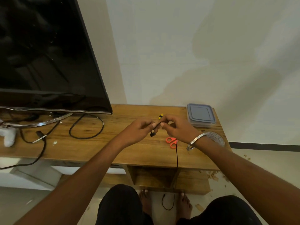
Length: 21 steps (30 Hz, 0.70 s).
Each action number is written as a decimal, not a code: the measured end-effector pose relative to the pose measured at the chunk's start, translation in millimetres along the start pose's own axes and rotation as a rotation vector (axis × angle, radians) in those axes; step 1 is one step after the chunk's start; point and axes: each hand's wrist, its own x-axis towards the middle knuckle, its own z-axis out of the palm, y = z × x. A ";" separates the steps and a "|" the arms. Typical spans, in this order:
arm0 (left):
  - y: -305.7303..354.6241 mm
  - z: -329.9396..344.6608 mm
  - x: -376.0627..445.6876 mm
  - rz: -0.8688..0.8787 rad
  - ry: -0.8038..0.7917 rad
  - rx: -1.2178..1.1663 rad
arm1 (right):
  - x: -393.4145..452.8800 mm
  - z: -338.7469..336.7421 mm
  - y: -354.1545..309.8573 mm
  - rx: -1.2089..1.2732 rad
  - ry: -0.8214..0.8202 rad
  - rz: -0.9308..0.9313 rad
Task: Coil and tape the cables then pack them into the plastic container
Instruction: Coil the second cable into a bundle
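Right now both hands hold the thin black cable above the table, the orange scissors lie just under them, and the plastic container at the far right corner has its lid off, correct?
Not quite: the plastic container has its lid on, as the head view shows. The rest stands: the left hand and right hand hold the thin black cable above the table, with the orange scissors just under them.

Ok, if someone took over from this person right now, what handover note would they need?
Left hand and right hand both pinch the thin black cable above the table; its free end hangs to the floor, uncoiled.
Plastic container sits lidded at the table's back right; tape roll beside the right wrist; orange scissors under the hands.
Done: nothing visibly coiled or taped.
Left: coil, tape, open container, pack. Another black cable lies near the TV.
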 end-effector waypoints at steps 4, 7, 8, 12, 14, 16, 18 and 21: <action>8.5 1.1 -4.1 -0.019 -0.108 -0.114 | 5.3 0.0 6.6 -0.089 0.052 -0.055; 16.2 0.8 -7.8 -0.046 -0.172 -0.207 | 7.8 -1.4 8.0 -0.133 0.079 -0.120; 17.2 1.0 -8.8 -0.060 -0.192 -0.239 | 8.5 -1.8 8.8 -0.136 0.085 -0.134; 23.8 0.9 -11.0 -0.136 -0.217 -0.481 | 9.4 -1.3 11.2 -0.065 0.104 -0.114; 29.7 -0.4 -10.9 -0.136 -0.200 -0.642 | 9.0 -1.1 11.6 0.003 0.129 -0.061; 34.7 -1.9 -10.7 -0.119 -0.183 -0.775 | 7.9 -0.1 10.6 0.109 0.148 0.014; 37.7 -4.4 -9.6 -0.102 -0.172 -0.873 | 6.1 2.5 9.9 0.234 0.168 0.072; 41.5 -10.2 -7.3 -0.048 -0.159 -0.979 | 3.4 5.8 12.5 0.342 0.194 0.107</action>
